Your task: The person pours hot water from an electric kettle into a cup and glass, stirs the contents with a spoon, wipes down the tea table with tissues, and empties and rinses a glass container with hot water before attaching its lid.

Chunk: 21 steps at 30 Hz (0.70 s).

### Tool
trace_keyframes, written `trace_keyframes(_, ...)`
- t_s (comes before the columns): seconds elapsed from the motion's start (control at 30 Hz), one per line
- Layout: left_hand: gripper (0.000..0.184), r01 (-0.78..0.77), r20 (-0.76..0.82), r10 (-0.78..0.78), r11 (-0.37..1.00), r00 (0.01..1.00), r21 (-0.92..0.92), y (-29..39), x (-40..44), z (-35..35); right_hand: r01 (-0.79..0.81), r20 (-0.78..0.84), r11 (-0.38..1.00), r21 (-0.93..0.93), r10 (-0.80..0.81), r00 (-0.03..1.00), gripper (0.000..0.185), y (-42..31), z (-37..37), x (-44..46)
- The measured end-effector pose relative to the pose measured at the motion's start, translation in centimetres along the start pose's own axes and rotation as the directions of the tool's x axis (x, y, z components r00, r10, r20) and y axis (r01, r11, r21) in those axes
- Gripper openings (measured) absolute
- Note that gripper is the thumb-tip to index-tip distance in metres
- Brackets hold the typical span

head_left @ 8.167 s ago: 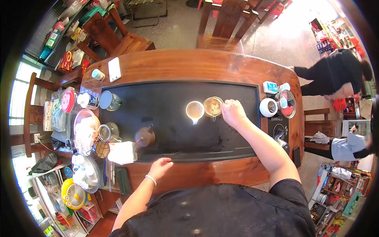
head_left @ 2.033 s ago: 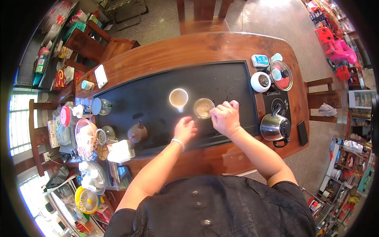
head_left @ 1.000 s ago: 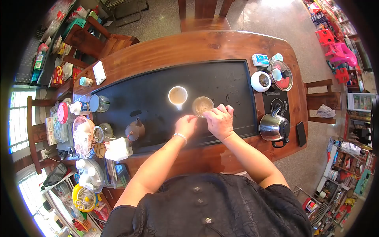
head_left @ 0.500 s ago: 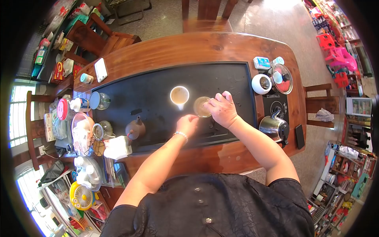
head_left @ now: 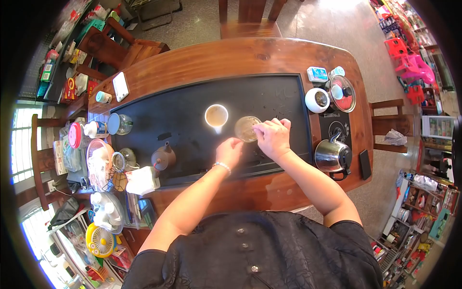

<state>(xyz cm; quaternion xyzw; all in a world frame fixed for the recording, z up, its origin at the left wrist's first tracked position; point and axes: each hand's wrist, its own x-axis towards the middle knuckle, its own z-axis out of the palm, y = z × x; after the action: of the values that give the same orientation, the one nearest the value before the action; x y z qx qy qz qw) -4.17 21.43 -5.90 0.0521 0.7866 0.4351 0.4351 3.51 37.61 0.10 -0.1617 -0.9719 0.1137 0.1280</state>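
On the black tray (head_left: 192,96) a glass cup (head_left: 247,129) with a brownish content stands between my two hands. My left hand (head_left: 229,152), with a beaded bracelet at the wrist, is closed at the cup's lower left side; its fingertips meet near the cup's handle. My right hand (head_left: 273,137) is pinched at the cup's right rim; what its fingers hold is too small to make out. A white cup (head_left: 216,116) with a light brown content and a spout pointing toward me stands just left of the glass one. Further left is a brown clay teapot (head_left: 163,158).
A steel kettle (head_left: 329,155) stands at the right, with a white round pot (head_left: 317,100) and a glass-lidded bowl (head_left: 341,93) behind it. Jars, a pink basket (head_left: 99,166) and tissues (head_left: 142,180) crowd the left side. Two phones lie on the table (head_left: 231,54).
Since the earliest frame my left hand has come from the table's edge to the glass cup, and the cup has moved slightly left. Lately my right fingers have drawn back toward its right rim.
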Motion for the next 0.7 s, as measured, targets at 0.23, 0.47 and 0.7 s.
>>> trace_keyframes(0.23, 0.018, -0.015, -0.011, 0.015, 0.998, 1.0, 0.057, 0.8, -0.5, 0.2, 0.061, -0.119, 0.998, -0.019, -0.063, 0.991, 0.003, 1.7, -0.5, -1.7)
trace_keyframes(0.47, 0.018, -0.042, -0.029, 0.045, 0.996, 0.999, 0.072, 0.6, -0.6, 0.4, 0.046, -0.138, 0.994, 0.101, -0.032, 0.99, 0.003, -0.1, -0.9, -2.8)
trace_keyframes(0.7, 0.019, -0.056, -0.044, 0.061, 0.993, 0.997, 0.106, 1.3, -0.8, 0.4, 0.043, -0.154, 0.999, -0.017, -0.045, 0.987, 0.003, 1.2, -0.4, -2.4)
